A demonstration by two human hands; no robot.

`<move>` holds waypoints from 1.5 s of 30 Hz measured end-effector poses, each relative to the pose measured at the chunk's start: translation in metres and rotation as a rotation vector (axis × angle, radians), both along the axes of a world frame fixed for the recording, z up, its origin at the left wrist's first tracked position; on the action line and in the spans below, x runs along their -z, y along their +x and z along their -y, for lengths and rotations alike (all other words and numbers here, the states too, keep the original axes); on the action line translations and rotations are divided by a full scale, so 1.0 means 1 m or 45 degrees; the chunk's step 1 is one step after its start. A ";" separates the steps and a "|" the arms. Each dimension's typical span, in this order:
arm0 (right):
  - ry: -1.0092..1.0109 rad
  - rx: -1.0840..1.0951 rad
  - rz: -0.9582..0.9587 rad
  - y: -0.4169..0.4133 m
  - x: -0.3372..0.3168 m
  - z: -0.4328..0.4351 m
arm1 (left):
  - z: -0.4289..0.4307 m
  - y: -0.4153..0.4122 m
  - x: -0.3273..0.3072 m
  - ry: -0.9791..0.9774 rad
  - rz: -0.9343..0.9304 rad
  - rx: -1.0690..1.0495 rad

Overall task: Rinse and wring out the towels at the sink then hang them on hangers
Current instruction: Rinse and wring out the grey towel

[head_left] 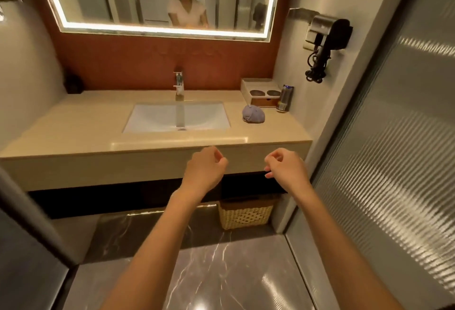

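A balled-up blue-grey towel (253, 114) lies on the beige counter (73, 127), to the right of the white sink (152, 118). A chrome tap (179, 88) stands behind the basin, and a straight stream of water appears to fall from it toward the drain. My left hand (205, 167) and my right hand (285, 167) hang in front of the counter's front edge, fingers loosely curled, holding nothing. Both are well short of the towel. No hanger is in view.
A small box with two round lids (262, 93) and a bottle (285, 98) stand at the counter's back right. A hair dryer (327, 38) hangs on the right wall. A wicker basket (246, 213) sits under the counter. A ribbed glass door (394, 162) is on my right.
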State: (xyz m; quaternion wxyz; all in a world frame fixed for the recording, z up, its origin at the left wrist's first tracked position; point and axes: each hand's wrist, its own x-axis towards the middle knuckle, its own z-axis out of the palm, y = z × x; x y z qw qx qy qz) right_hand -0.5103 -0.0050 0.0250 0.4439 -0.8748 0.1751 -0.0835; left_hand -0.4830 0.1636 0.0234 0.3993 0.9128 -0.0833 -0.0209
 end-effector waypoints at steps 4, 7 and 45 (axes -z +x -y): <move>0.007 0.064 -0.028 0.111 0.020 0.029 | 0.026 0.121 0.011 0.020 0.001 0.004; 0.011 0.111 -0.090 0.192 0.042 0.051 | 0.045 0.212 0.027 -0.034 -0.089 0.032; 0.330 0.257 -0.188 0.613 0.119 0.169 | 0.191 0.670 0.125 -0.139 -0.104 0.241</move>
